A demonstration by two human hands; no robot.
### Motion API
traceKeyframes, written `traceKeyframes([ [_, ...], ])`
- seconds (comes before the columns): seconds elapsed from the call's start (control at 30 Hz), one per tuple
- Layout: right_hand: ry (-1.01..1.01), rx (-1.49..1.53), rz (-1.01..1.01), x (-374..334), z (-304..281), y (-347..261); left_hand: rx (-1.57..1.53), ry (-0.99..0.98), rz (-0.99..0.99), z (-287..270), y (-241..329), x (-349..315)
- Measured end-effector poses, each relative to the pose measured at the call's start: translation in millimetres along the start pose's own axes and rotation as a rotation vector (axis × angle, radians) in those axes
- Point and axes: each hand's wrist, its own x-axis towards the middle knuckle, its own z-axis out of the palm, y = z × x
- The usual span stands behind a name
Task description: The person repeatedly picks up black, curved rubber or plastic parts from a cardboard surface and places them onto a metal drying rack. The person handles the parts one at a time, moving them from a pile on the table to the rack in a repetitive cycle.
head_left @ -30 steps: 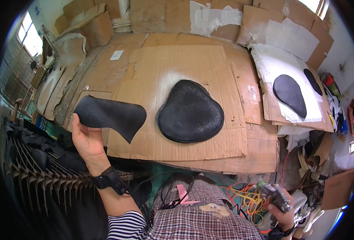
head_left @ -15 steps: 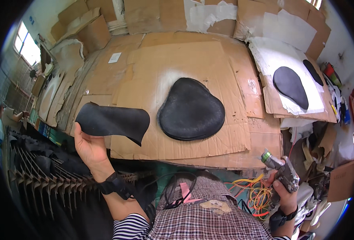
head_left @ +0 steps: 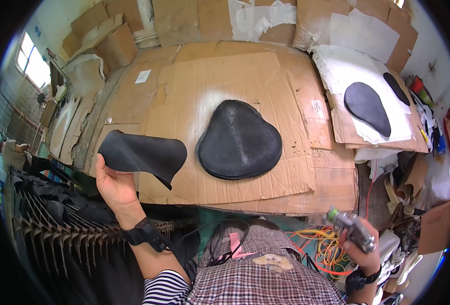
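Observation:
My left hand [head_left: 117,189] pinches the edge of a thin, flexible black sheet [head_left: 141,153], which curls and hangs over the left part of the table with one corner drooping. A spray gun [head_left: 356,231] with a green front end is gripped in my right hand [head_left: 363,254], low at the right, off the table's near edge. Between the hands, a stack of rounded triangular black pads [head_left: 240,142] lies on a cardboard sheet [head_left: 184,91]. A pale, speckled streak runs down the middle of its top face. My fingers partly hide the gun's handle.
Two black pieces, one of them a rounded pad [head_left: 366,108], lie on a white-covered board [head_left: 329,76] at the right. Orange and yellow hoses [head_left: 326,249] coil below. A spiked metal rack [head_left: 83,236] with black pieces stands lower left. Cardboard walls [head_left: 179,23] edge the table.
A pale streak now shows down the middle of the pad stack's top. My right hand with the spray gun has shifted slightly left and turned. The black sheet stays in my left hand.

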Motion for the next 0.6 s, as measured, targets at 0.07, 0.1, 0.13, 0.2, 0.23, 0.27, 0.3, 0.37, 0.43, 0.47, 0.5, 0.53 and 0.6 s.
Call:
traceKeyframes([
  [0.07,-0.042,-0.077,0.001,-8,-7,2,-0.001,-0.002,-0.01,1,1,-2],
  [0.1,-0.023,-0.062,0.017,-11,-5,2,0.01,-0.014,-0.018,0,1,-2],
  [0.13,0.059,-0.038,0.021,-11,-4,2,0.021,-0.025,-0.025,0,1,-2],
  [0.2,0.222,0.007,0.023,-10,-3,3,0.032,-0.011,-0.017,-2,-1,-3],
  [0.23,0.184,0.02,0.029,-10,-6,3,0.037,-0.004,-0.011,-2,-2,-3],
  [0.27,0.145,0.033,0.034,-13,-12,4,0.033,-0.002,-0.015,0,-2,-4],
  [0.3,0.105,0.043,0.039,-15,-16,4,0.028,0.002,-0.018,2,-4,-5],
  [0.37,0.019,0.072,0.046,-19,-15,7,0.018,-0.012,-0.029,5,-6,-7],
  [0.43,0.011,0.099,0.046,-18,-10,10,0.01,-0.048,-0.051,6,-9,-8],
  [0.47,0.068,0.112,0.033,-16,-7,9,0.005,-0.04,-0.053,6,-12,-8],
  [0.5,0.121,0.129,0.019,-11,-3,6,0.003,-0.032,-0.051,6,-13,-8],
  [0.53,0.173,0.146,0.005,-8,-2,4,0.0,-0.024,-0.048,7,-13,-9],
  [0.6,0.193,0.156,-0.015,-8,-8,4,0.016,-0.023,-0.05,9,-13,-13],
])
